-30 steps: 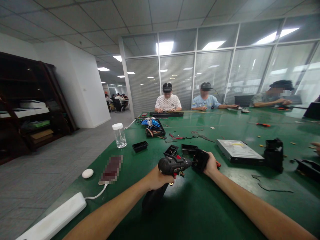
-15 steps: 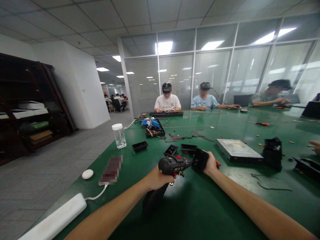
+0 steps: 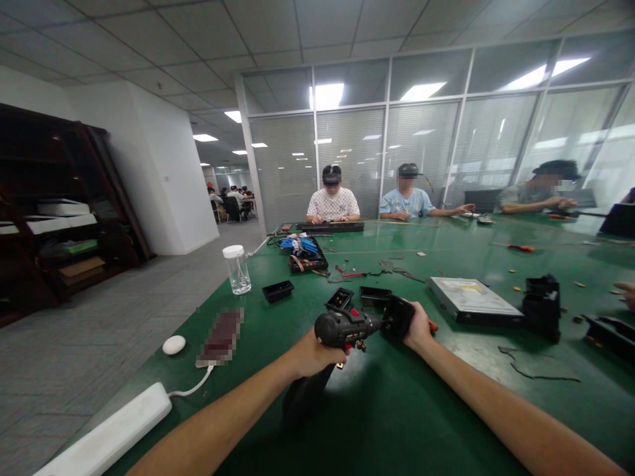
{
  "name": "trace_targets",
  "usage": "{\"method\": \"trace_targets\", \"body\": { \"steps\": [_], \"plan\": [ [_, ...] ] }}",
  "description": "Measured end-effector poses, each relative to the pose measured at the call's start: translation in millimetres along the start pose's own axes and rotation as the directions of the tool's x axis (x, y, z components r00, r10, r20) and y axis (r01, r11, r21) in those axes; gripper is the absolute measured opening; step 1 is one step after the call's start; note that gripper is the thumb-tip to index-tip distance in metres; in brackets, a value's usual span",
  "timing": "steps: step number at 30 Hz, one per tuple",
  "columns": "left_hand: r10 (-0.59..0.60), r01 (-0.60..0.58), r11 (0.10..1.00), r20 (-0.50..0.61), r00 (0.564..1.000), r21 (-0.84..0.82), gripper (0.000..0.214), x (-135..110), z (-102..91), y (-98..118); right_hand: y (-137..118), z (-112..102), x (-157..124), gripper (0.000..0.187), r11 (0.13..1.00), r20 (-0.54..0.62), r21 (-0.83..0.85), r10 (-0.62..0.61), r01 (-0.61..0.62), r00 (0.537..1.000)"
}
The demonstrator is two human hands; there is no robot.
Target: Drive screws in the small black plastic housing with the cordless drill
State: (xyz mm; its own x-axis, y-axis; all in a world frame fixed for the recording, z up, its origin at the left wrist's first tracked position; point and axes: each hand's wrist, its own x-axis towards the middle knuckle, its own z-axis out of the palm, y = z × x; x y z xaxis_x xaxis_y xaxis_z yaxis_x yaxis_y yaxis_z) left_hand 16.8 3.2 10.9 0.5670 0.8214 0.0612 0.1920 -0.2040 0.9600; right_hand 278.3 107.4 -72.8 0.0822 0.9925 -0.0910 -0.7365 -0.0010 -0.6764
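Observation:
My left hand (image 3: 311,357) is wrapped round the grip of a black cordless drill (image 3: 343,327), whose nose points right. In my right hand (image 3: 419,326) is a small black plastic box (image 3: 397,318), tilted so that its open side faces the drill. The drill's tip reaches the box, but whether it touches a screw inside cannot be made out. Small brass-coloured pieces show just below the drill's chuck. Behind it, on the green table (image 3: 397,423), lie more black boxes: one with small metal parts (image 3: 340,299), one beside it (image 3: 374,295) and one farther left (image 3: 278,291).
A clear jar (image 3: 238,271) with a white lid, a phone (image 3: 221,337) and a white power strip (image 3: 109,430) lie to the left. Rightward sits a silver disc drive (image 3: 473,297). A tray of blue bundles (image 3: 305,248) stands farther back. Several co-workers sit round the table.

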Motion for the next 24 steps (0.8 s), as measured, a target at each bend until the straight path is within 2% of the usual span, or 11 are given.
{"method": "trace_targets", "body": {
  "steps": [10,24],
  "plan": [
    [-0.005,0.005,1.0,0.001,1.0,0.005,0.02,1.8,-1.3,-6.1,0.5,1.6,-1.3,0.02,1.0,0.044,-0.015,-0.015,0.016,0.999],
    [0.006,-0.006,1.0,0.003,1.0,0.005,0.021,1.4,-1.0,-4.6,0.7,0.8,-1.0,0.021,1.0,0.017,-0.009,-0.009,0.009,1.0]
  ]
}}
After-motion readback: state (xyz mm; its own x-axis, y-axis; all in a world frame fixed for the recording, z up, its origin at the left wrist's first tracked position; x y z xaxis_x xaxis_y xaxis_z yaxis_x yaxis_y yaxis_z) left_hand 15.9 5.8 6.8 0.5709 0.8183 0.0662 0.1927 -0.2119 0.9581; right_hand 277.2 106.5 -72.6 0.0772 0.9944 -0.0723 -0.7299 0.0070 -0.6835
